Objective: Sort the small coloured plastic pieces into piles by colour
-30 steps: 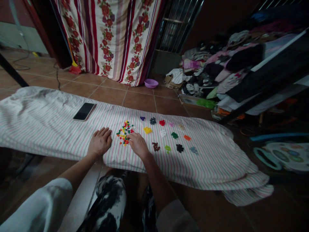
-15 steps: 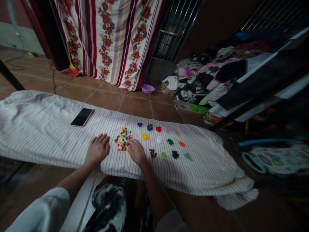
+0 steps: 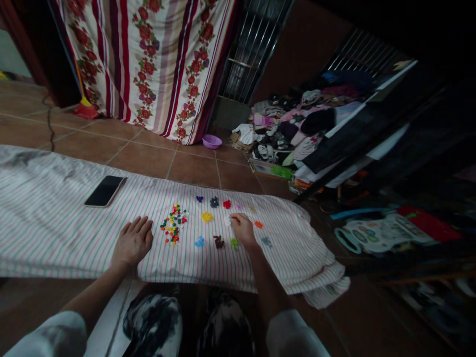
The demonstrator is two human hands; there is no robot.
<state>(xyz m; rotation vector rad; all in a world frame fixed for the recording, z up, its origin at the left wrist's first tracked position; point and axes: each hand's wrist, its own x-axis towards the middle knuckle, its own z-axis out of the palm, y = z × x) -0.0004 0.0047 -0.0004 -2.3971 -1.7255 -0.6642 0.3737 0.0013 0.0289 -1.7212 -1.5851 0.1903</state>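
Note:
My left hand (image 3: 133,241) lies flat on the striped cloth (image 3: 74,238), fingers stretched out, left of a mixed heap of small bead-like pieces (image 3: 173,224). My right hand (image 3: 243,230) is pinched at the edge of the white pile (image 3: 227,219); whatever its fingertips hold is too small to make out. Single-colour piles surround it: yellow (image 3: 207,217), red (image 3: 226,204), light blue (image 3: 200,241), brown (image 3: 218,241), lime green (image 3: 234,243) and orange (image 3: 258,224). The dark green and black piles are hidden behind my right hand and wrist.
A phone (image 3: 105,191) lies on the cloth at the left. Dark grey (image 3: 214,202), purple (image 3: 200,199) and grey-blue (image 3: 266,241) piles mark the sorted area's outer parts. Beyond, a purple basin (image 3: 211,142) and heaped clothes (image 3: 286,124) rest on the tiled floor.
My right hand has moved right from the mixed heap to the white pile, uncovering the light blue pile. My left hand stays flat on the cloth. The view has shifted to the right.

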